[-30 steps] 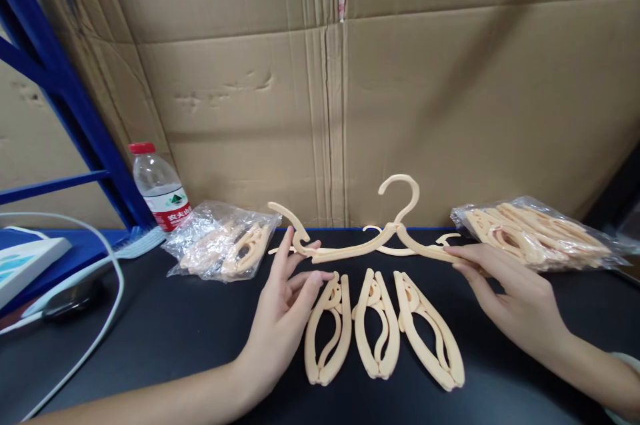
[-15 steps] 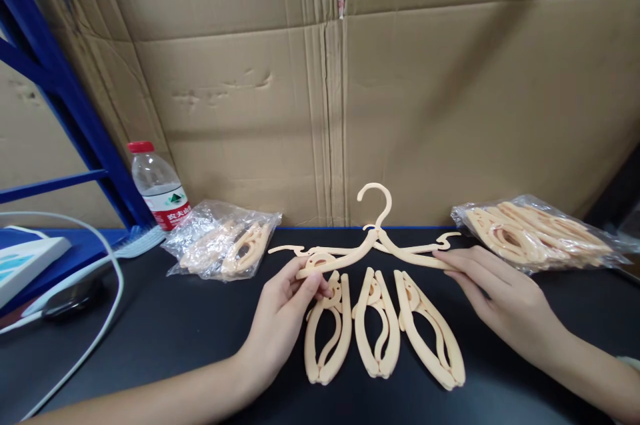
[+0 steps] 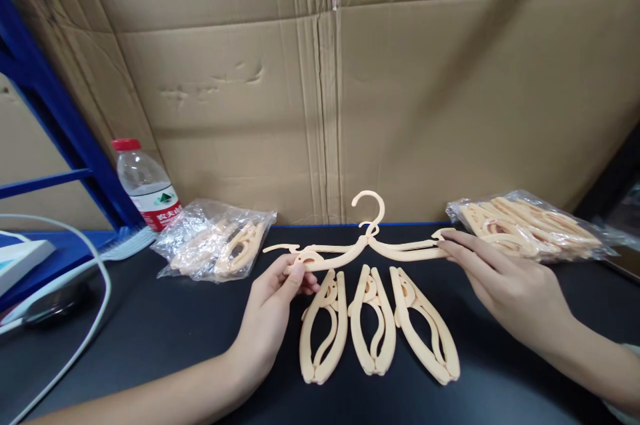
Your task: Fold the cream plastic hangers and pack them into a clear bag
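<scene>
A cream plastic folding hanger point(image 3: 344, 258) is spread out across the middle, its hook pointing up and away from me. My left hand point(image 3: 273, 298) pinches the end of its left arm between thumb and fingers. At the other end, my right hand point(image 3: 505, 282) grips the right arm, and its fingers cover that tip. Three folded hangers of the same kind lie side by side on the black table just below: a left one point(image 3: 337, 345), a middle one point(image 3: 389, 335) and a right one point(image 3: 425, 342).
Clear bags of folded hangers lie at the left point(image 3: 235, 252) and right point(image 3: 545, 225). Behind the left bag stands a red-capped water bottle point(image 3: 155, 195). A white cable point(image 3: 103, 305) curves over the table's left side. Cardboard point(image 3: 240, 112) walls off the back; a blue frame point(image 3: 65, 125) rises at left.
The hanger's arms now sit flatter and wider, with the right hand turned further over its end. The whole view has shifted slightly, so most things appear further left.
</scene>
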Motion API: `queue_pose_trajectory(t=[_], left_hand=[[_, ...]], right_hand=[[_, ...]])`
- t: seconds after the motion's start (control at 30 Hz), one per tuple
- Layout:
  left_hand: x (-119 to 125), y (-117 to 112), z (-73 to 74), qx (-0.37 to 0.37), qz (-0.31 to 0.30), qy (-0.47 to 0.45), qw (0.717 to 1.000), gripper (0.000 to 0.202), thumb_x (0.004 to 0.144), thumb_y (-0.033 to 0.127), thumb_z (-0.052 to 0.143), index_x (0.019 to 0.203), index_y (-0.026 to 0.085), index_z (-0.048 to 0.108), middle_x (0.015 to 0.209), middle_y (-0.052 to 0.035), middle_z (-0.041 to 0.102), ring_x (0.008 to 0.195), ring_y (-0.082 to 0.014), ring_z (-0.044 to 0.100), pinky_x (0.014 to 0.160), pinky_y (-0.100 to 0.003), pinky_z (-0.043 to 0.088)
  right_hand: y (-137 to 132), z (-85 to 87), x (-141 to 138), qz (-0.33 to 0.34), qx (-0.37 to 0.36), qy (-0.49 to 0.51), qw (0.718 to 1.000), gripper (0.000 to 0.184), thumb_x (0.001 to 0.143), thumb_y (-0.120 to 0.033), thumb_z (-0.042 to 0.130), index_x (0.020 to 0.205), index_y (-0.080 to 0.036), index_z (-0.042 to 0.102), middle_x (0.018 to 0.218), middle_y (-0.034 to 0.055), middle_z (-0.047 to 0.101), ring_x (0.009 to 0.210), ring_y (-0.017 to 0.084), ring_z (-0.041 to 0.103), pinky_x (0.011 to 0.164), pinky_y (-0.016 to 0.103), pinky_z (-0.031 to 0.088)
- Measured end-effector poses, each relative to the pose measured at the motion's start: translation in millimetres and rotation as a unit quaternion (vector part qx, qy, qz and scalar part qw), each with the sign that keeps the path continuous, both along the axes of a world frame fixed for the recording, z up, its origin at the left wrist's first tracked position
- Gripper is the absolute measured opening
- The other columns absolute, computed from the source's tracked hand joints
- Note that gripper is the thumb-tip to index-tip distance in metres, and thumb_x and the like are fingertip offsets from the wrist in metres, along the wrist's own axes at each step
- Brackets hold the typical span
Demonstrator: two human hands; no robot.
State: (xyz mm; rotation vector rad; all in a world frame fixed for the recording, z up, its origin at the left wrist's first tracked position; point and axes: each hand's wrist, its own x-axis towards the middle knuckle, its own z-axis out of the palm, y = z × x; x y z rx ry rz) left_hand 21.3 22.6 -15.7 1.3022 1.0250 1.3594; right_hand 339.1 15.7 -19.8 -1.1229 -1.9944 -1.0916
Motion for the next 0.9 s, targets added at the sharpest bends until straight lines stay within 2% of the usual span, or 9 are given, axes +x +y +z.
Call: queue_pose_trajectory(t=[0.13,0.27,0.33,0.47,0.57,0.7,0.8,0.9], left_hand=[[0,-1,1.3,-0.001,0.003,-0.002,1.0,0.023,0.085,0.037,0.061,0.084,0.015,0.062,0.071,-0.002,0.06,0.07,-0.0155,0.055,0.072,-0.029,0.045],[0,-1,2.4,-0.002,0.006,-0.006,1.0,0.024,0.083,0.038,0.062,0.079,0.015,0.061,0.07,-0.0022,0.059,0.07,-0.0158,0.055,0.072,-0.03,0.045],[1,-2,2.8,-0.003,0.007,-0.01,1.0,0.025,0.082,0.039,0.063,0.078,0.015,0.061,0.07,-0.0024,0.06,0.069,-0.0161,0.055,0.072,-0.03,0.045],[1,-1,3.2,-0.005,0.01,-0.011,1.0,0.026,0.081,0.041,0.064,0.079,0.015,0.062,0.07,-0.002,0.061,0.07,-0.0157,0.056,0.073,-0.029,0.045],[1,-2,3.3,-0.003,0.009,-0.008,1.0,0.025,0.081,0.041,0.064,0.078,0.016,0.062,0.07,-0.0013,0.061,0.071,-0.015,0.056,0.073,-0.028,0.045],[1,-2,3.6,0.002,0.009,-0.009,1.0,0.024,0.083,0.039,0.062,0.079,0.015,0.061,0.07,-0.0014,0.061,0.07,-0.015,0.056,0.073,-0.029,0.045],[2,-3,4.2,0.004,0.011,-0.009,1.0,0.023,0.084,0.038,0.062,0.079,0.016,0.061,0.07,-0.0012,0.061,0.07,-0.0149,0.056,0.073,-0.028,0.045],[2,-3,4.1,0.002,0.014,-0.015,1.0,0.023,0.083,0.038,0.062,0.078,0.016,0.06,0.07,-0.0009,0.061,0.07,-0.0145,0.056,0.073,-0.027,0.046]], right_hand=[[-1,2.8,-2,-0.022,-0.003,-0.006,1.0,0.04,0.082,0.0,0.041,0.105,-0.021,0.067,0.122,0.0055,0.065,0.072,0.02,0.07,0.052,0.031,0.05],[-1,2.0,-1,-0.004,-0.02,0.01,1.0,0.042,0.081,0.001,0.041,0.108,-0.018,0.066,0.135,0.0125,0.054,0.076,0.023,0.069,0.054,0.034,0.054],[0,-0.2,-1,0.022,-0.047,0.039,0.998,0.043,0.082,0.001,0.041,0.111,-0.02,0.064,0.143,0.0129,0.044,0.079,0.023,0.069,0.06,0.037,0.057],[0,-3.5,-5,0.101,-0.104,0.118,0.982,0.043,0.086,-0.002,0.042,0.117,-0.024,0.062,0.151,0.0087,0.03,0.104,0.027,0.064,0.081,0.043,0.059],[-1,-3.4,-9,0.138,-0.11,0.15,0.973,0.04,0.087,-0.003,0.044,0.117,-0.024,0.062,0.147,0.0084,0.039,0.113,0.027,0.06,0.091,0.042,0.056],[-1,-3.4,-12,0.147,-0.105,0.162,0.97,0.034,0.088,-0.006,0.048,0.113,-0.024,0.062,0.127,0.0063,0.06,0.11,0.023,0.062,0.097,0.039,0.052],[-1,-5.3,-12,0.135,-0.108,0.207,0.963,0.023,0.089,-0.013,0.05,0.106,-0.023,0.063,0.11,0.0046,0.068,0.098,0.022,0.068,0.089,0.036,0.056],[0,-6.5,-12,0.135,-0.139,0.278,0.941,0.015,0.089,-0.022,0.053,0.103,-0.023,0.061,0.095,0.0033,0.071,0.083,0.02,0.07,0.079,0.034,0.059]])
